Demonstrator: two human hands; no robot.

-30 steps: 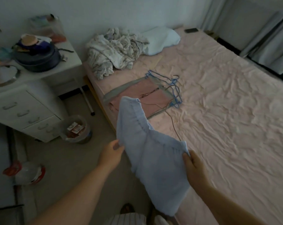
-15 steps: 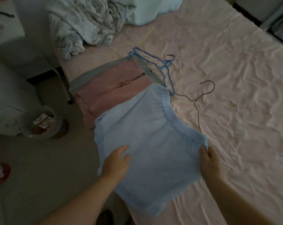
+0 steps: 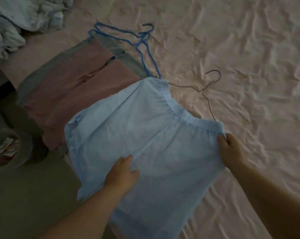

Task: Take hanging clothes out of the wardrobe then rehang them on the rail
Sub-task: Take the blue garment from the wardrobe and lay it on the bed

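Since the earlier frames, the light-blue shorts (image 3: 145, 144) have gone from hanging in the air between my hands to lying spread on the pink bed sheet (image 3: 249, 66), and the camera has dropped closer to the bed. My left hand (image 3: 123, 171) lies flat on the fabric near the middle, fingers straight, pressing it down. My right hand (image 3: 230, 149) pinches the corner of the elastic waistband, thumb on top. The shorts overlap the lower edge of the pink garment (image 3: 76, 94), which itself lies on a grey one (image 3: 126, 56). A thin wire hanger (image 3: 207, 90) runs under the waistband, its hook clear on the sheet; whether it is threaded into the shorts cannot be determined. Two blue hangers (image 3: 137, 38) project from the upper end of the pink and grey pile. A crumpled blanket (image 3: 16, 19) sits at the upper left, a waste bin (image 3: 9, 149) on the floor beside the bed. Assessment: the removal stage continues; garments are being stacked on the bed, and rehanging on the rail has not begun.
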